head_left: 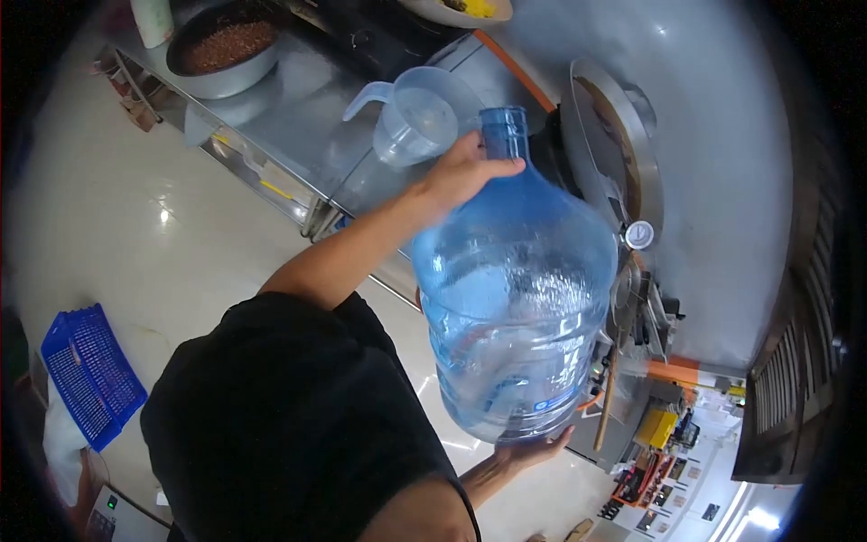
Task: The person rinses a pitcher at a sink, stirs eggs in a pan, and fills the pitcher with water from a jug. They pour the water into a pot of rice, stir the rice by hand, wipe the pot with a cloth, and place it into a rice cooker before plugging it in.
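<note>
A large clear blue water-cooler bottle [515, 298] fills the middle of the view, its open neck toward the top and its ribbed base toward the bottom. My left hand [470, 172] is closed round the neck, thumb across the front and fingers partly hidden behind. Under the base, my right hand [528, 452] bears the bottle, with its fingertips showing at the edge. Right beside the neck stands a clear plastic measuring jug [415, 117] on the steel counter, its handle pointing left.
On the steel counter [298, 108] sits a pot [221, 86] of reddish-brown bits. A bowl [420, 11] with yellow food is at the top edge. A large wok [646, 154] leans along the right. On the floor at left lies a blue plastic basket [90, 375].
</note>
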`<state>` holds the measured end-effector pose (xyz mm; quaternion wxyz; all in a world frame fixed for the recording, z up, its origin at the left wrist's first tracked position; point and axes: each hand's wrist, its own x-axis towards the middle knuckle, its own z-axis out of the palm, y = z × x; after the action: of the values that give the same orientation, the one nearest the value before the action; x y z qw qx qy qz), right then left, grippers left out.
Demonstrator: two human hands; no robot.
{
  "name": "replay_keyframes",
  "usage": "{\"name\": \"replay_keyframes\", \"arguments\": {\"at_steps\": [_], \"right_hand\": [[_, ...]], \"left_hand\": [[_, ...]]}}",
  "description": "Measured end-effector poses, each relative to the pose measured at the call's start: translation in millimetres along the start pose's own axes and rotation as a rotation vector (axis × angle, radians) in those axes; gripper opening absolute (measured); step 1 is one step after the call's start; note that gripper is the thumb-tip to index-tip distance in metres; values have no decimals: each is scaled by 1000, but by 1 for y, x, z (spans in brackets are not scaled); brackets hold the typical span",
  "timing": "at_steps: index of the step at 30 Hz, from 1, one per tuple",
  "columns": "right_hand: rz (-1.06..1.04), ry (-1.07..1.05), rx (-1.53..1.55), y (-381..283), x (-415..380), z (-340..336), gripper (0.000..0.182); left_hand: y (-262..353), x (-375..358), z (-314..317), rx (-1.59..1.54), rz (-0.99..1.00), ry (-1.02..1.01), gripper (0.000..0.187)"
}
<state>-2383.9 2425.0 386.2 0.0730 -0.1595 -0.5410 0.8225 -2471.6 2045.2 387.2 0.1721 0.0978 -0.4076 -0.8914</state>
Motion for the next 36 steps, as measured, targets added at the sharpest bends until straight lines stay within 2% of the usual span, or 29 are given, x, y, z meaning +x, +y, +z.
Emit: {"name": "replay_keyframes", "arguments": {"at_steps": [4,5,8,10,15,18,19,21,26,28,30,36], "right_hand": [[55,101,-48,30,-20,17,78],[79,104,-50,40,-14,-3,78],[109,95,-75,50,-23,-3,77],[157,180,-81,50,-34,-1,76],[118,189,-115,67,-42,-31,76],[167,194,-33,79,-50,-39,76],[171,253,-30,81,-51,-41,74],[205,260,-36,84,-53,-49,74],[246,270,-78,71,-61,-42,76],[228,202,-111,58,-63,-27,78],[183,204,-192,48,-61,-22,80],[29,133,-314,5,-51,0,77]], "left_hand": [[-16,2,-3,103,-4,-62,54],[-20,2,-4,109,-4,-69,53],[-24,1,-2,140,-53,-62,50],[-30,-2,-3,155,-115,-42,47],[-22,-8,7,109,-82,-188,42],[-31,-8,4,171,-146,-177,36],[-35,-11,3,175,-152,-175,36],[-40,-12,1,157,-229,-2,29],[-35,-13,-5,76,-257,-11,26],[-30,-7,-9,35,-268,-36,26],[-28,-2,-13,-66,-247,-50,34],[-22,16,-20,-197,-229,-29,30]]}}
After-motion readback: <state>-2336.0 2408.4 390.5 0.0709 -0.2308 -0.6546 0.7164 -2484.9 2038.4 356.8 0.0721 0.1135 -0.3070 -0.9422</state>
